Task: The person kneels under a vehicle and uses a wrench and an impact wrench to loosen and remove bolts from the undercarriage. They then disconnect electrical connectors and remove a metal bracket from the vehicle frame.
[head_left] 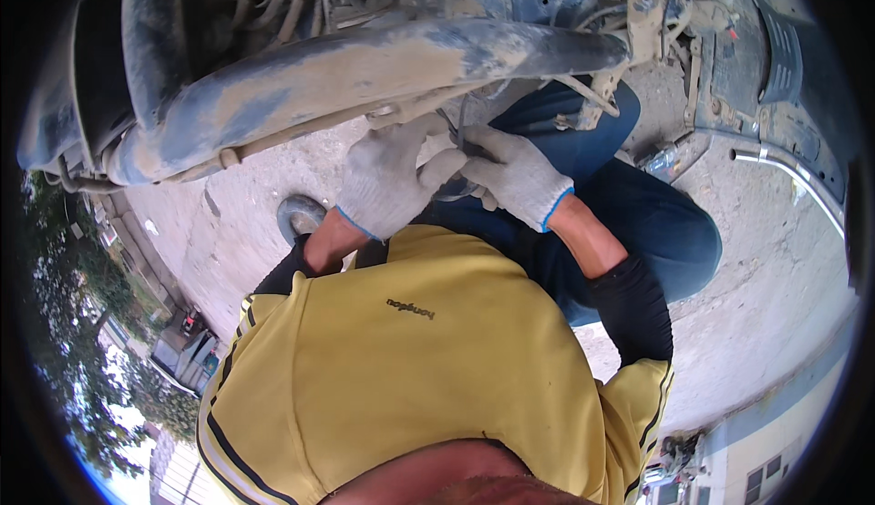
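A thin dark strand point(462, 115) stands up between the person's two hands, just below a large, dusty curved bar point(346, 67) and close to its near edge. The left hand point(387, 177), in a pale knit glove with a blue cuff edge, lies on one side of it, fingers bent, its top near the underside of the bar. The right hand point(519, 177), gloved alike, comes in from the other side with its fingers curled toward the strand's lower end; whether either hand is closed on it cannot be told, since the fingers overlap there. Behind the hands are blue trousers point(665, 222) with bent knees, and a grey shoe point(301, 216) rests on the pale ground point(766, 268). A bracket point(606, 86) hangs at the bar's right end. Nearest the camera spreads a yellow shirt point(437, 350), with black sleeves point(633, 309) covering the forearms partway.
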`<action>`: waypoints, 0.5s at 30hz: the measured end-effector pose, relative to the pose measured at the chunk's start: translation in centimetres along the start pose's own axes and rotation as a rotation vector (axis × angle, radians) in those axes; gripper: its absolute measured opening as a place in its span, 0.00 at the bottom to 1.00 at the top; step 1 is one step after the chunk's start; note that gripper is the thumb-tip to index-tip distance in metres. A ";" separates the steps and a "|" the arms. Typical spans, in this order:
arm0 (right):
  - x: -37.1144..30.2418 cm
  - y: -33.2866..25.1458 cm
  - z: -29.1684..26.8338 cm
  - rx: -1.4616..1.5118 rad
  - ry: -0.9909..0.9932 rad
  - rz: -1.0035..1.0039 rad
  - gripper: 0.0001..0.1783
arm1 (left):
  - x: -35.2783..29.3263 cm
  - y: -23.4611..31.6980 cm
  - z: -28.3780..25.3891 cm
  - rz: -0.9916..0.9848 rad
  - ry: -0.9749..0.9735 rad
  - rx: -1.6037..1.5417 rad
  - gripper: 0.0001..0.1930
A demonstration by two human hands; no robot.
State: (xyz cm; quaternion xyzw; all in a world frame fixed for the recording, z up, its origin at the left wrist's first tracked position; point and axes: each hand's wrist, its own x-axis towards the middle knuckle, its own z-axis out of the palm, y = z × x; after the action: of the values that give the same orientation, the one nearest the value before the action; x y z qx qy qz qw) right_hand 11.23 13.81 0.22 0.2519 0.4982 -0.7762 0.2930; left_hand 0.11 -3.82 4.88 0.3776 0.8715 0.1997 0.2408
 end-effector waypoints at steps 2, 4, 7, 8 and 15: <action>0.4 0.2 -0.1 -0.241 0.048 -0.092 0.22 | 0.9 0.9 -0.2 -0.178 -0.153 -0.042 0.16; 1.5 2.1 -0.2 -0.469 0.117 -0.244 0.23 | 1.4 0.5 0.1 -0.202 -0.249 -0.022 0.16; 2.1 1.9 0.3 -0.625 0.100 -0.230 0.24 | 2.1 -0.3 0.9 -0.352 -0.221 -0.100 0.16; 2.0 1.3 0.2 -0.644 0.064 -0.190 0.23 | 2.5 -0.2 1.0 -0.299 -0.205 -0.044 0.16; 1.0 2.0 1.6 -0.698 0.152 -0.262 0.19 | 3.7 0.1 2.3 0.038 -0.011 0.253 0.17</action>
State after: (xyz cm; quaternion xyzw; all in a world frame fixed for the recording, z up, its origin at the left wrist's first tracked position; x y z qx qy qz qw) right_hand 11.80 11.47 -1.14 0.1278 0.7808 -0.5700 0.2216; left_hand -0.74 -0.55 2.12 0.4227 0.8810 0.0906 0.1921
